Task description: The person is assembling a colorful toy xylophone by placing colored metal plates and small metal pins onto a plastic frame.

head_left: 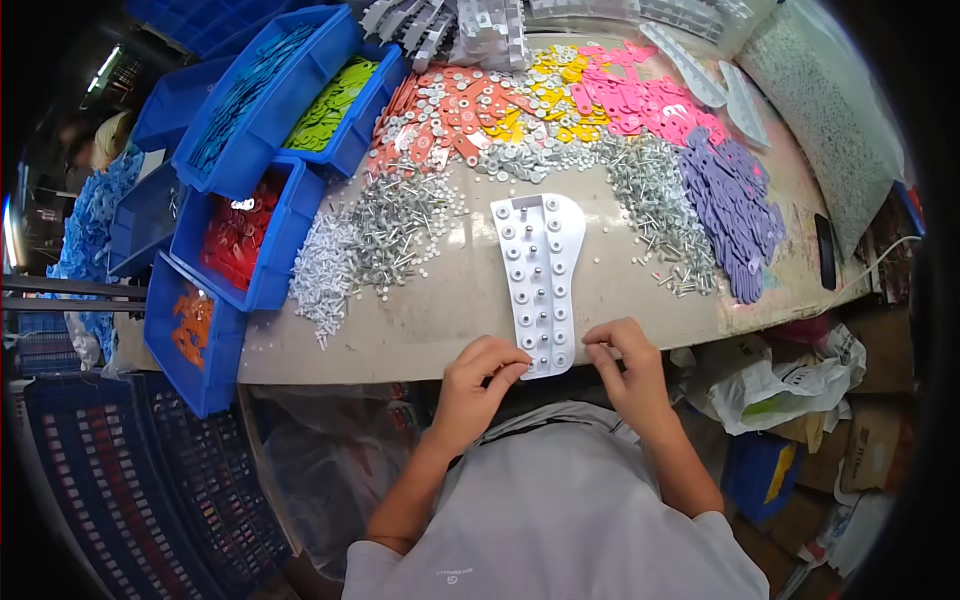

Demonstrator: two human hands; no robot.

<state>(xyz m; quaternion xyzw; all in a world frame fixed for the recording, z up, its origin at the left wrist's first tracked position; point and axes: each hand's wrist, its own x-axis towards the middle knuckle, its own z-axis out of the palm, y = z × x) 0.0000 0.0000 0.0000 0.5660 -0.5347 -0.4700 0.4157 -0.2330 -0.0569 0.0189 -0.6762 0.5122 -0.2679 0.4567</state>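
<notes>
A white curved jig plate (568,225) lies on the table in front of me. Along both its sides run rows of round white washer-like pieces with dark centres, and metal pins stand in the channel between them. My left hand (478,382) is closed in a pinch at the plate's near left corner, its fingertips against the lowest round piece; anything between them is too small to make out. Just right of the plate's near end, my right hand (630,368) hovers with thumb and forefinger drawn together. Whatever it may hold does not show.
Metal rivets (400,215), white rivets (322,265) and grey washers (520,158) are heaped around. Beyond lie orange-red (465,110), yellow (560,70), pink (640,95) and purple (730,210) flat pieces. Blue bins (290,235) line the left; a phone (825,250) lies right.
</notes>
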